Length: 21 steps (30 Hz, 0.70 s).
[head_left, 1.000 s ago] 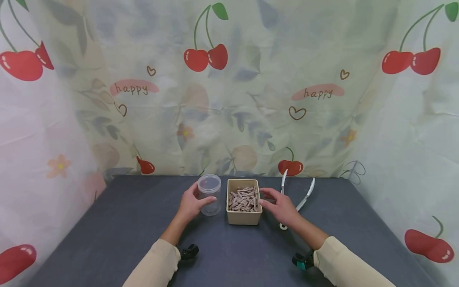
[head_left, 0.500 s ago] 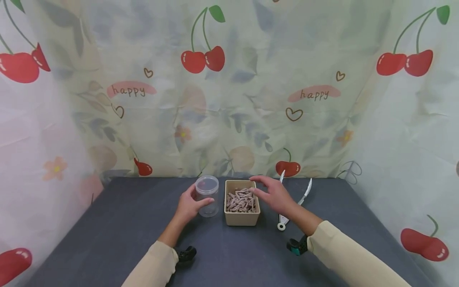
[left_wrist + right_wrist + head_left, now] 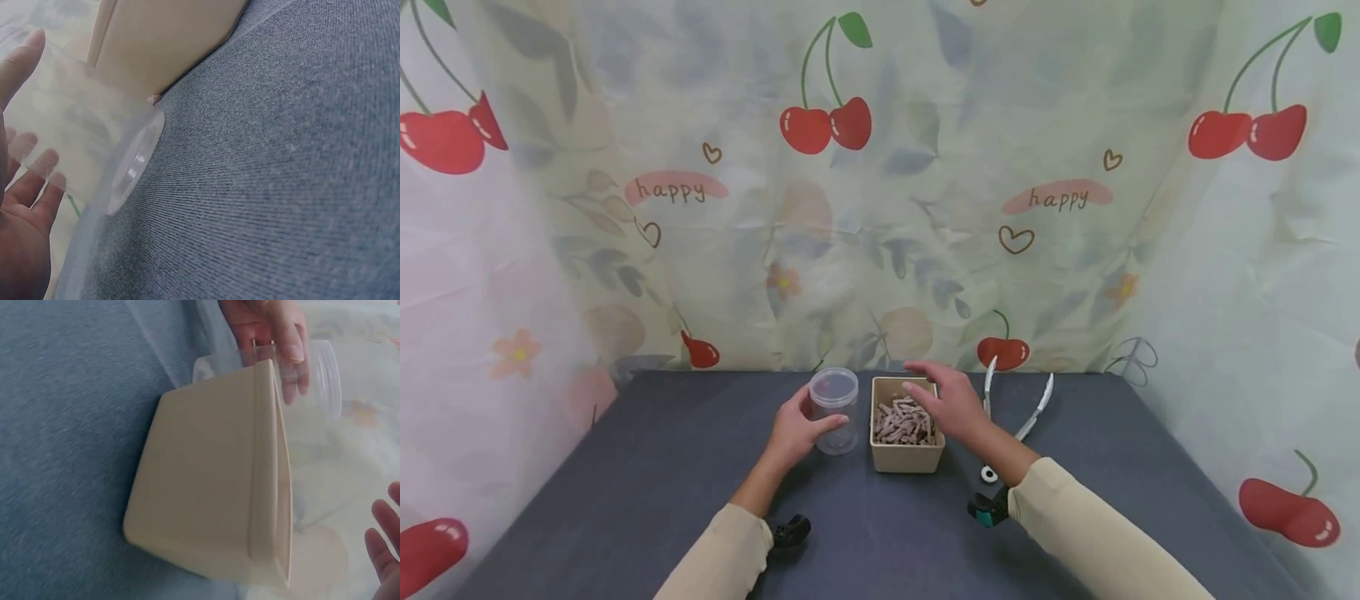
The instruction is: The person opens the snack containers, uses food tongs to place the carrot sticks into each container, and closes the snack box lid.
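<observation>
A clear plastic jar [image 3: 835,410] with no lid stands on the dark grey table [image 3: 662,467]; my left hand [image 3: 795,430] grips its side, thumb and fingers wrapped round it [image 3: 81,150]. Right beside it sits a beige square box [image 3: 907,426] filled with brownish stick-shaped pieces [image 3: 904,417]. My right hand [image 3: 946,397] hovers over the box's far right part, fingers relaxed and spread, holding nothing. In the right wrist view the box [image 3: 219,481] fills the middle, with the jar [image 3: 312,375] and the left hand's fingers [image 3: 275,331] behind it.
White tongs [image 3: 1021,417] lie open on the table right of the box, partly hidden by my right forearm. A cherry-patterned curtain [image 3: 880,183] surrounds the table on three sides. The table's edges lie near the curtain at left, back and right.
My right hand has moved from beside the box's right wall up and leftward over the box. The left hand has kept its hold on the jar.
</observation>
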### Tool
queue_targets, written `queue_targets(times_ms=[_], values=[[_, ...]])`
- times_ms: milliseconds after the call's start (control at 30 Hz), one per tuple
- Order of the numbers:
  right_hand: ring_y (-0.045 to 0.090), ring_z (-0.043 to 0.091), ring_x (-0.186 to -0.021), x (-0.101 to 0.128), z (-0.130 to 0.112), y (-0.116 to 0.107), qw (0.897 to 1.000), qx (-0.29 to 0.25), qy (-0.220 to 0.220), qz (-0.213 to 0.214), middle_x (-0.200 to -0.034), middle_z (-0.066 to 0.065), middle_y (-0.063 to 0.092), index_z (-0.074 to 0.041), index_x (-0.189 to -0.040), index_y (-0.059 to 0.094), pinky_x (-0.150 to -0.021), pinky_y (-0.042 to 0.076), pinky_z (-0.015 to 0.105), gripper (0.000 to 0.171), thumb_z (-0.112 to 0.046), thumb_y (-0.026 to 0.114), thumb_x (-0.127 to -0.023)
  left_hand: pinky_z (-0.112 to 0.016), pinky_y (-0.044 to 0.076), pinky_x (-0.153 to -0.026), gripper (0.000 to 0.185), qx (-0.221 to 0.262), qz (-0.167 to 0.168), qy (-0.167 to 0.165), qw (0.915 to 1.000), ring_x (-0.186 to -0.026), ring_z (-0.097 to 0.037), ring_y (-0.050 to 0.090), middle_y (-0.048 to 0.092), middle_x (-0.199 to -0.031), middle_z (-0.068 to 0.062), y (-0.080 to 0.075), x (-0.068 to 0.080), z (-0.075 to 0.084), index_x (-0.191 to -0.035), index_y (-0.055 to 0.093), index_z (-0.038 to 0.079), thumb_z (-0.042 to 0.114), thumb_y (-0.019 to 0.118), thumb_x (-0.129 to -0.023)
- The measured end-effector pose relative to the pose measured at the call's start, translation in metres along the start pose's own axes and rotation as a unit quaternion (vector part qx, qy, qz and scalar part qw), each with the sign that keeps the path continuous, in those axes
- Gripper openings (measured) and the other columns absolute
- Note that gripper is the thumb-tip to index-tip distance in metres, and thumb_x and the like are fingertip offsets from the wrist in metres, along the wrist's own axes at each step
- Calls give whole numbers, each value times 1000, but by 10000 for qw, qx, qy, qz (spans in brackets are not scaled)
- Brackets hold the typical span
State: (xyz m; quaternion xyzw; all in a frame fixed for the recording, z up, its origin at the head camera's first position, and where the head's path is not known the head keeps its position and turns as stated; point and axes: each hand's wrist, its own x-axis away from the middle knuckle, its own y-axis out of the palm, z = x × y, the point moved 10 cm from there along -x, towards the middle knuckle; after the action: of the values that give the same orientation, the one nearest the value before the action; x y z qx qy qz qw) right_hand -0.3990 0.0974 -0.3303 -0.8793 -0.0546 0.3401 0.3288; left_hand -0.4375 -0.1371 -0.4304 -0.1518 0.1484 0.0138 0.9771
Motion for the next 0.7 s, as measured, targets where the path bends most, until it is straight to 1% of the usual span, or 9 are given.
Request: queue_targets(times_ms=[100,233,367,433,533,700], values=[[58,28,-114,-6,3,5,9997,-99,214,-52,-123,7,64,-10,-124,65,-92,45,48,33,-24,65,-95,-46,41,-100,79,-40,-16,-3,10000,-125,-31,52,58,-132,-16,1,0,-1,-141,48,5,20,87,-73],[57,26,-116,-14,7,14,9979,-283,534,-223,-124,5,64,-12,-125,66,-93,45,46,34,-26,67,-94,-45,40,-101,80,-51,-10,-18,10000,-126,-31,51,57,-133,-17,1,0,-3,-141,47,4,20,87,-73],[56,24,-116,-24,10,24,9955,-298,804,-397,-125,5,63,-15,-125,66,-94,45,46,35,-28,68,-93,-46,40,-101,77,-30,16,19,10000,-126,-31,51,56,-133,-17,1,-1,-3,-141,48,4,16,86,-74],[56,23,-116,-29,11,30,9945,-222,906,-475,-125,5,63,-17,-125,66,-95,44,46,35,-30,68,-93,-45,40,-100,76,-32,19,6,10000,-125,-30,51,57,-133,-16,1,-1,-3,-140,48,5,15,86,-75],[57,23,-115,-37,9,39,9942,-95,894,-596,-124,4,64,-17,-125,66,-96,43,45,37,-33,68,-92,-46,40,-100,76,-9,6,12,10000,-125,-30,52,57,-133,-15,1,-1,-2,-140,49,5,15,86,-75],[56,28,-117,-45,5,58,9911,40,956,-931,-127,3,62,-17,-125,65,-92,46,46,38,-35,68,-92,-46,40,-100,76,25,-34,43,10000,-125,-31,51,56,-133,-17,1,-2,-1,-141,47,4,15,85,-76]])
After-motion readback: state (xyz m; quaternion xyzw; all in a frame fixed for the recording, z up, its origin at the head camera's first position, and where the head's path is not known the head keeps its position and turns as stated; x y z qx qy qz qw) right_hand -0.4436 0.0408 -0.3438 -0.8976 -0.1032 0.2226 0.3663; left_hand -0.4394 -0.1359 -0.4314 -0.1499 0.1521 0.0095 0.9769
